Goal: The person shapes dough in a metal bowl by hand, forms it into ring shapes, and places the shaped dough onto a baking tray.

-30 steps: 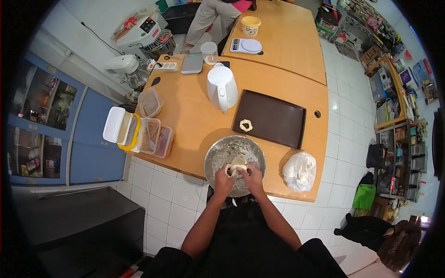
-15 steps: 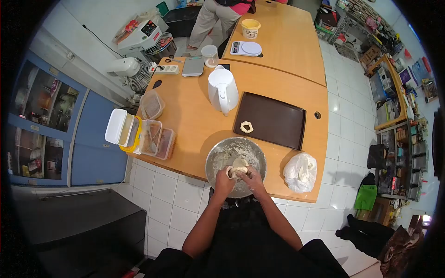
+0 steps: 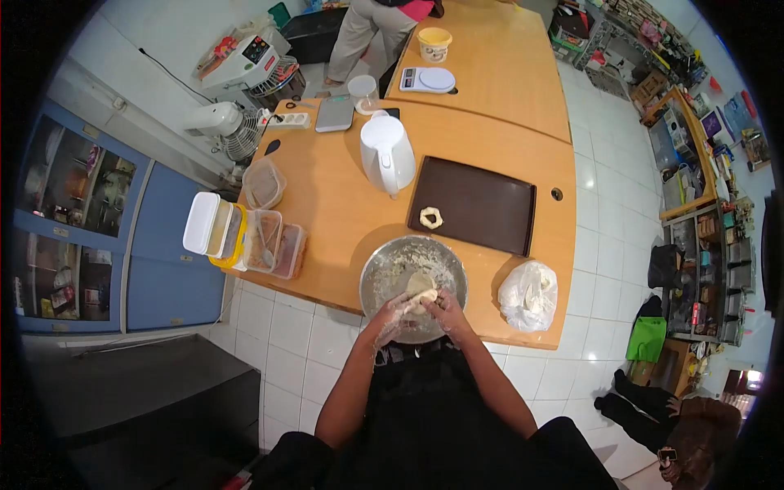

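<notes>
Both my hands are over the near part of a metal bowl (image 3: pixel 380 265) with floury, sticky smears inside. A pale piece of dough (image 3: pixel 425 296) sits between them. My left hand (image 3: pixel 394 317), dusted with flour, supports it with the palm turned up and the fingers fairly spread. The fingertips of my right hand (image 3: pixel 447 312) pinch the dough's right side. Another round pale lump (image 3: pixel 420 282) shows just beyond the fingers. A ring of dough (image 3: pixel 430 217) lies at the near left corner of a dark tray (image 3: pixel 482 204).
A plastic bag (image 3: pixel 529 298) stands right of the bowl. Beyond it are a white kettle (image 3: pixel 387 155), scales (image 3: pixel 335 114) and a tub (image 3: pixel 434 45). Stacked containers (image 3: pixel 216 229) stand at the left edge. One person (image 3: pixel 359 41) is at the far table, another (image 3: pixel 694 425) at lower right.
My left hand has opened from its curl around the dough and turned palm up. The dough looks flatter or tilted between my hands. The person at lower right has shifted, with a hand showing.
</notes>
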A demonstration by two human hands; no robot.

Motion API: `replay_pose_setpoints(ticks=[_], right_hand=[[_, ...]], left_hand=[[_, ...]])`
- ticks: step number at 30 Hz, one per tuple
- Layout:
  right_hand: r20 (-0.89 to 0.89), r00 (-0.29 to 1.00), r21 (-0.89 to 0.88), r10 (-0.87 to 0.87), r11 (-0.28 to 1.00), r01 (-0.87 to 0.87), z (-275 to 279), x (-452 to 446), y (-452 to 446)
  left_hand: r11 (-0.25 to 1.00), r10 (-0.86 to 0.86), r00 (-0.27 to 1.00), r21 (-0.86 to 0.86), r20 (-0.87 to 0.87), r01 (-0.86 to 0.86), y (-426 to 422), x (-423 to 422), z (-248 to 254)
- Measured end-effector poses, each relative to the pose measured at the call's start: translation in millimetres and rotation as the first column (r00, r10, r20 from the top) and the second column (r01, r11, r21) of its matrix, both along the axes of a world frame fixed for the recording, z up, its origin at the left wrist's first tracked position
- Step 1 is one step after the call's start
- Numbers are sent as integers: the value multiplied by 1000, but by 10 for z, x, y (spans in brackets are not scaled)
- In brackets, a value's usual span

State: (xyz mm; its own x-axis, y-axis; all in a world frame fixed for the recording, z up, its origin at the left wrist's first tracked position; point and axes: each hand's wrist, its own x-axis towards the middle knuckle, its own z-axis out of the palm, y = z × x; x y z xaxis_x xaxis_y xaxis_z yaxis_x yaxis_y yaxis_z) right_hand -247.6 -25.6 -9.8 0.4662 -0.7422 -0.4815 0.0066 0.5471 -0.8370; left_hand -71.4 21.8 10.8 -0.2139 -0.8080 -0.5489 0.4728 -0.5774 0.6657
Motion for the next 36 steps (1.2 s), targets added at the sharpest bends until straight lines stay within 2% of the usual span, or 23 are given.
replay_pose_setpoints(ticks=[1,4,5,8,11,14,17,20,21,23,24,27,29,30,32,36], right_hand=[[30,999,20,-29,999,28,-13,30,2],[52,992,-16,-113,993,114,25,69,-22],[22,996,-45,-89,995,90,56,54,-52],[152,988,-102,-11,994,27,-209,8,-55],[-65,993,-172,94,980,-104,-198,-26,-89],[-145,987,-357,61,928,-110,-386,-5,-52],[-86,995,-342,-53,940,20,-282,48,0],[28,982,-193,-188,963,189,-237,66,26],[4,991,-108,-132,985,132,-122,88,-91],[-40,999,122,-19,992,24,119,105,-46],[-35,998,108,-45,993,49,-1,100,-31],[-75,992,56,-101,993,105,-270,111,-2],[-168,979,3,-114,993,116,-212,169,7],[-150,983,20,-104,994,109,-204,173,27],[-112,989,40,-92,994,97,-183,163,-18],[7,984,39,-181,983,180,-233,205,68]], left_hand=[[999,33,997,-27,-67,-35,42,8,-72],[980,170,957,146,-235,-138,31,51,-25],[977,147,982,171,-120,-126,-52,27,17],[998,31,960,-60,277,-15,-36,-43,55],[992,11,934,-120,358,34,-40,-53,-190],[981,144,928,-174,343,-87,-55,-72,-216],[944,237,840,-319,488,-81,-60,-138,-308],[931,266,698,-365,665,-7,-60,-196,-303],[948,277,808,-283,520,-143,-40,-231,-454],[951,285,822,-256,493,-176,-63,-270,-478],[955,279,829,-233,484,-185,-34,-277,-478],[962,239,715,-263,658,-79,-61,-240,-452],[981,195,863,-107,466,-164,-95,-188,-378],[981,188,915,-25,358,-192,-81,-153,-344],[974,215,909,-11,356,-226,-89,-101,-322],[968,214,887,30,409,-248,-142,-159,-191]])
